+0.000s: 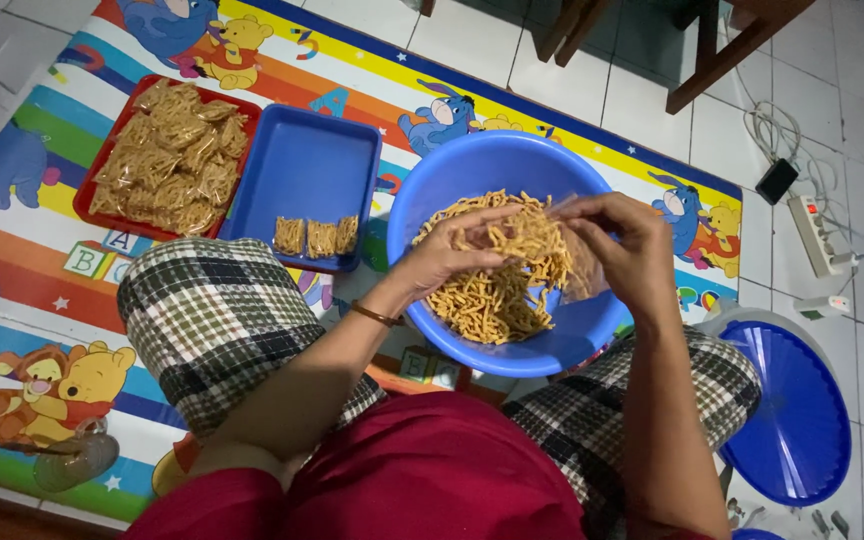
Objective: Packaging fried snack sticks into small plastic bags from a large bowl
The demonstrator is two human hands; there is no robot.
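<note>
A round blue basin [452,170] sits on the mat between my knees, part full of thin yellow snack sticks [487,300]. Over it, my left hand [447,252] cups a bunch of the sticks. My right hand [620,240] pinches a small clear plastic bag [580,272] by its mouth, right beside the sticks in my left hand. A thin bracelet is on my left wrist.
A blue rectangular tray [302,165] holds three filled packets [315,236] at its near edge. A red tray [87,195] beside it is piled with several packets. A blue round lid [797,410] lies at the right. A power strip [818,235] and cables lie on the tiles.
</note>
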